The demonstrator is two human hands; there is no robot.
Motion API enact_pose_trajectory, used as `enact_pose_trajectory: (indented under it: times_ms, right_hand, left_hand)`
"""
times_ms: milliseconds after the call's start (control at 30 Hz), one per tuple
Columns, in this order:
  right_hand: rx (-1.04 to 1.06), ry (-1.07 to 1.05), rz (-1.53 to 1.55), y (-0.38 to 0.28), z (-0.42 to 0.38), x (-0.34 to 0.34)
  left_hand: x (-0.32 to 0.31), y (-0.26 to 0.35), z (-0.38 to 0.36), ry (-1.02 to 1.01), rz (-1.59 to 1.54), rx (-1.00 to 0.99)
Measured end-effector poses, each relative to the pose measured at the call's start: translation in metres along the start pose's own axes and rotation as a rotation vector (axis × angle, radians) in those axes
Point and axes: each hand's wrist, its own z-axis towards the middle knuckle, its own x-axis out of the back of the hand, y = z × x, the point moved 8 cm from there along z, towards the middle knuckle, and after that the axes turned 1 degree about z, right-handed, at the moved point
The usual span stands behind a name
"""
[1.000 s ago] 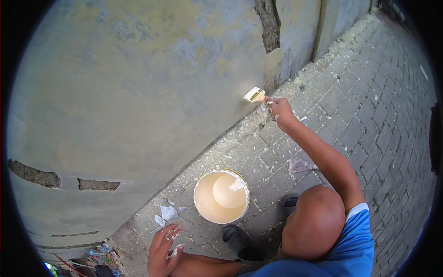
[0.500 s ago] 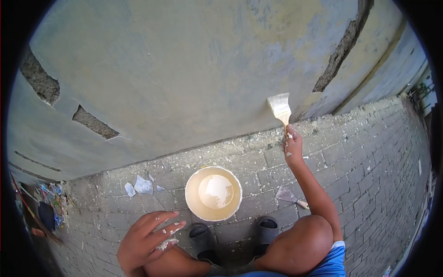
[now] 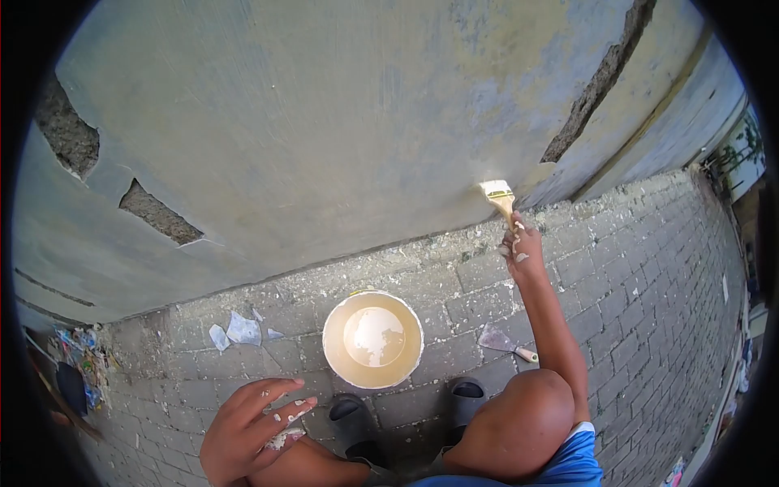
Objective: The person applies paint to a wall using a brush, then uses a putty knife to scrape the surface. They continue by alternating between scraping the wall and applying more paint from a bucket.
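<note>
My right hand [image 3: 523, 245] is closed round the handle of a flat paintbrush [image 3: 501, 197]. Whitish paint coats its bristles, which meet the lower part of the worn wall [image 3: 324, 146]. Paint spots mark my left hand [image 3: 253, 430], which rests by my left knee with its fingers loosely apart and nothing visible in them. Between the wall and my feet stands a round bucket [image 3: 414, 345] with cream-white paint [image 3: 372, 334] in the bottom. A scraper [image 3: 497, 338] with a wide blade lies on the paving to the bucket's right.
Broken flakes [image 3: 243, 329] lie left of the bucket on the grey brick paving [image 3: 600, 300]. Dark sandals [image 3: 353, 418] are on my feet. The wall has chipped patches [image 3: 158, 213] of bare rough material. Litter [image 3: 85, 357] is piled at the far left.
The paintbrush has moved slightly down, and its bristles now point more to the left, with my right hand turned. My left hand keeps its pose while the view has shifted a little.
</note>
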Motion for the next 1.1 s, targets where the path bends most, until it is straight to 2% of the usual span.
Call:
enact_pose_trajectory:
  times_ms: [100,200,300,433,533,633,667,733,800,867,967,1067,1100]
  right_hand:
    - [0.143,-0.02,0.163,-0.048,-0.03,0.0]
    - [0.174,-0.023,0.163,-0.041,-0.022,0.008]
    - [-0.044,0.055,0.055,0.034,-0.008,0.027]
    - [-0.314,0.105,-0.251,0.138,0.016,0.05]
    - [-0.29,0.044,-0.297,0.137,0.025,0.025]
    - [-0.099,-0.027,-0.169,0.085,0.033,-0.005]
    - [-0.112,-0.107,-0.05,0.053,0.012,-0.025]
    - [-0.092,-0.045,0.04,-0.005,-0.03,-0.046]
    - [-0.025,-0.068,0.138,-0.063,-0.058,-0.066]
    - [0.006,-0.178,0.147,-0.103,-0.067,-0.081]
    - [0.174,-0.226,0.155,-0.149,-0.084,-0.096]
    - [0.456,-0.235,0.113,-0.191,-0.095,-0.108]
    - [0.42,-0.262,0.098,-0.188,-0.09,-0.111]
  left_hand:
    - [0.001,-0.003,0.001,0.012,-0.005,-0.003]
    - [0.003,-0.003,0.002,0.023,-0.006,-0.031]
    - [0.002,0.001,0.0,-0.001,-0.026,-0.046]
    - [0.009,0.01,-0.007,-0.009,-0.13,-0.012]
    - [0.012,0.013,-0.006,0.0,-0.107,-0.013]
    - [0.011,0.014,-0.007,0.015,-0.112,-0.012]
    - [0.011,0.012,-0.006,0.016,-0.118,-0.011]
    - [0.011,0.011,-0.001,0.004,-0.13,-0.033]
    - [0.006,0.009,0.005,-0.014,-0.12,-0.053]
    - [-0.003,0.006,0.014,-0.05,-0.064,-0.086]
    - [-0.001,0.012,0.015,-0.027,-0.174,-0.101]
    - [0.0,0.015,0.016,-0.041,-0.161,-0.102]
    - [0.001,0.013,0.014,-0.035,-0.171,-0.086]
